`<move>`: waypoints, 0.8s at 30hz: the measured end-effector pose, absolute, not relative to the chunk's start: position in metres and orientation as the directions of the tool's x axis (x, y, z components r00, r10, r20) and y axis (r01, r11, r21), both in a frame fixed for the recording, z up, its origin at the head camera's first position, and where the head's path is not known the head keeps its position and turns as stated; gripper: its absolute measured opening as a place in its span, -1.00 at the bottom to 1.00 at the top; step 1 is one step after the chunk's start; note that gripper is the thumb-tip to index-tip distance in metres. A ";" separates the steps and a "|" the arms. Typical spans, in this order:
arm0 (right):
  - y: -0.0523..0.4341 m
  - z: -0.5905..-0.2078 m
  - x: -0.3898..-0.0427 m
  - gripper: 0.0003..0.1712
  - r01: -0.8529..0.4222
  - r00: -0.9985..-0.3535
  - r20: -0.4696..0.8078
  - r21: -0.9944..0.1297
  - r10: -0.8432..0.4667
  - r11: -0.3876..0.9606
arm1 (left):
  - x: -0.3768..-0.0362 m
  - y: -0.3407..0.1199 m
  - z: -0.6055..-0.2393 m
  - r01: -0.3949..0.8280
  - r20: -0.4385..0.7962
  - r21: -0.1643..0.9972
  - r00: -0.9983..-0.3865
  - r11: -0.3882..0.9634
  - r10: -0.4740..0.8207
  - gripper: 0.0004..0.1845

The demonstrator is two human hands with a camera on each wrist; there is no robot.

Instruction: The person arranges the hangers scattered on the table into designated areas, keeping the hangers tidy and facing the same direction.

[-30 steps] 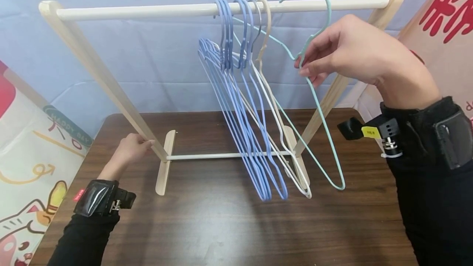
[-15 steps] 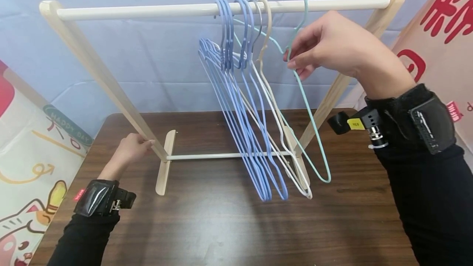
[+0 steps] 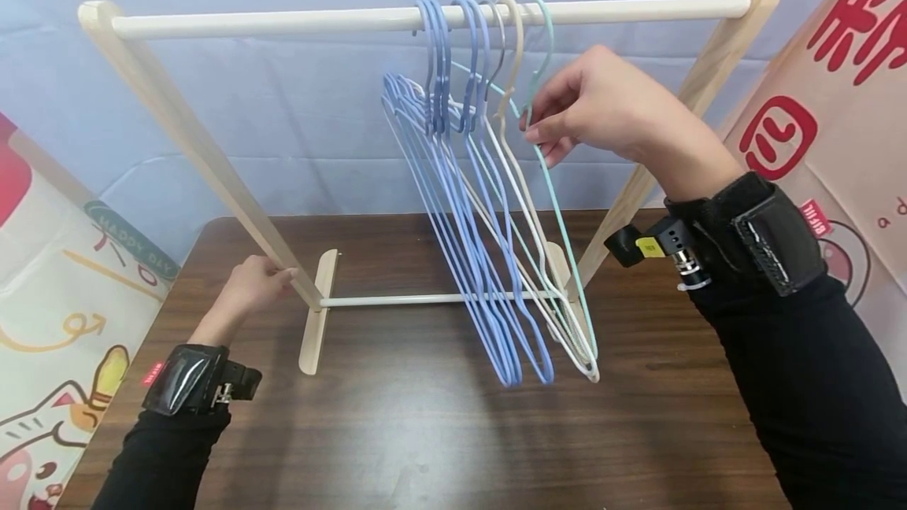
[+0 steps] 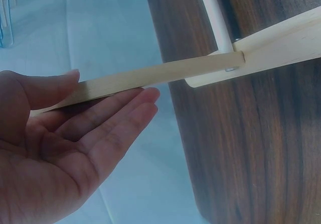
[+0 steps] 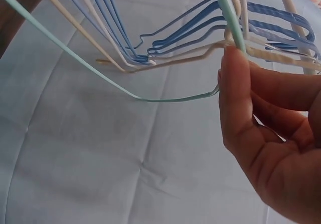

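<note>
My right hand [image 3: 609, 112] pinches a mint-green hanger [image 3: 560, 215] just below its hook, between thumb and fingers. The hanger's hook arches over the white top bar [image 3: 283, 23] of a wooden rack, right beside a cream hanger [image 3: 520, 38]. Left of that hang several blue hangers [image 3: 506, 360] and a white one with a metal hook [image 3: 501, 46]. Down at the left, my left hand [image 3: 251, 290] holds the rack's left post [image 4: 150, 75] near its foot, thumb on one side and fingers on the other.
A white lower rod [image 3: 397, 300] joins the rack's two feet on the brown wooden table [image 3: 354, 431]. The right post [image 3: 716, 61] slants behind my right hand. A pale blue cloth [image 3: 298, 116] hangs behind; printed sheets flank the table.
My right hand has moved left and slightly down with the mint-green hanger, bringing its hook down over the bar next to the cream one. My left hand has stayed on the post.
</note>
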State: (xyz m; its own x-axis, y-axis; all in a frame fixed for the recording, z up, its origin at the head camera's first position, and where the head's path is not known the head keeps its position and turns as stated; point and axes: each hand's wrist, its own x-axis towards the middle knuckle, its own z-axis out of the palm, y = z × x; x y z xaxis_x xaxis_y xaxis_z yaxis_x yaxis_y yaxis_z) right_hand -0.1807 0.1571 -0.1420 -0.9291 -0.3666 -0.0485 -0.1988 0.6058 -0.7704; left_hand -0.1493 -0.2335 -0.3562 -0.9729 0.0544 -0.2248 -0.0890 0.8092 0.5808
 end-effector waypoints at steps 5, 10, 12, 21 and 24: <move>0.154 -0.144 -0.179 -0.81 -0.188 -0.928 -0.059 -0.780 -0.368 0.597 | -0.149 -0.233 -0.355 -0.084 -0.218 0.578 -0.974 0.811 0.054 -0.58; 0.151 -0.145 -0.176 -0.81 -0.190 -0.927 -0.060 -0.777 -0.370 0.601 | -0.149 -0.233 -0.356 -0.084 -0.216 0.585 -0.975 0.807 0.055 -0.58; 0.151 -0.146 -0.176 -0.81 -0.191 -0.925 -0.063 -0.774 -0.374 0.604 | -0.149 -0.233 -0.356 -0.085 -0.218 0.585 -0.974 0.806 0.055 -0.58; 0.151 -0.147 -0.175 -0.79 -0.217 -0.917 -0.057 -0.759 -0.394 0.614 | -0.149 -0.234 -0.355 -0.096 -0.234 0.587 -0.971 0.804 0.054 -0.58; 0.152 -0.146 -0.175 -0.78 -0.221 -0.915 -0.059 -0.755 -0.400 0.618 | -0.148 -0.233 -0.354 -0.097 -0.234 0.587 -0.971 0.803 0.053 -0.58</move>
